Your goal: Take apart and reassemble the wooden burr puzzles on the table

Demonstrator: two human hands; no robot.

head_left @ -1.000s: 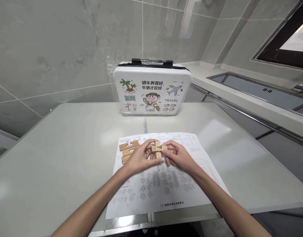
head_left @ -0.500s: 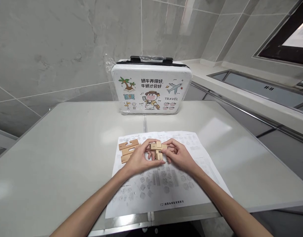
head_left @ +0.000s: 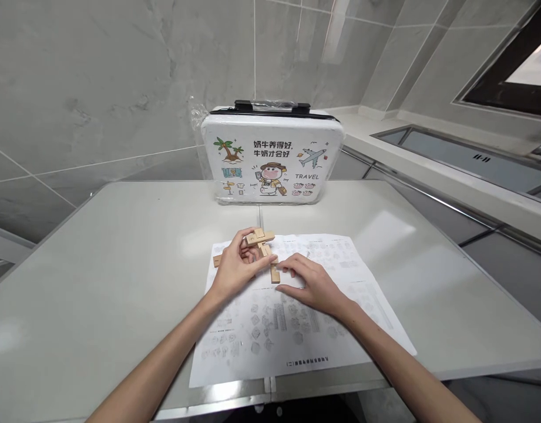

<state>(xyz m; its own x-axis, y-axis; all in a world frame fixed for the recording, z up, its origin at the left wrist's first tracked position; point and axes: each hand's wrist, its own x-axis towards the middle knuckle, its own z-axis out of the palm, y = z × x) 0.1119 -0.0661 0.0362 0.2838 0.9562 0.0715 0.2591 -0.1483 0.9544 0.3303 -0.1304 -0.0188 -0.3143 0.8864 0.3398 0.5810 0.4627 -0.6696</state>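
My left hand (head_left: 235,261) is closed on interlocking wooden puzzle blocks (head_left: 260,237), pale and notched, raised and tilted over the printed sheet. Below its thumb is another notched wooden block (head_left: 275,274); whether it is joined to the held blocks or lies on the paper, I cannot tell. My right hand (head_left: 312,282) is just right of that block, thumb and fingers apart, with its fingertips close to the block. Behind my left hand, another wooden piece (head_left: 217,261) shows only one end; the rest is hidden.
Under both hands lies a white sheet (head_left: 323,346) printed with small diagrams. A white cartoon case (head_left: 270,132) wrapped in clear plastic stands at the table's (head_left: 120,264) far side, against the tiled wall. To the right runs a counter with a sink (head_left: 464,155).
My left hand has shifted left and up with the blocks, which are now more tilted. My right hand has let go of them, moved lower and spread its fingers. The flat wooden pieces are now mostly covered.
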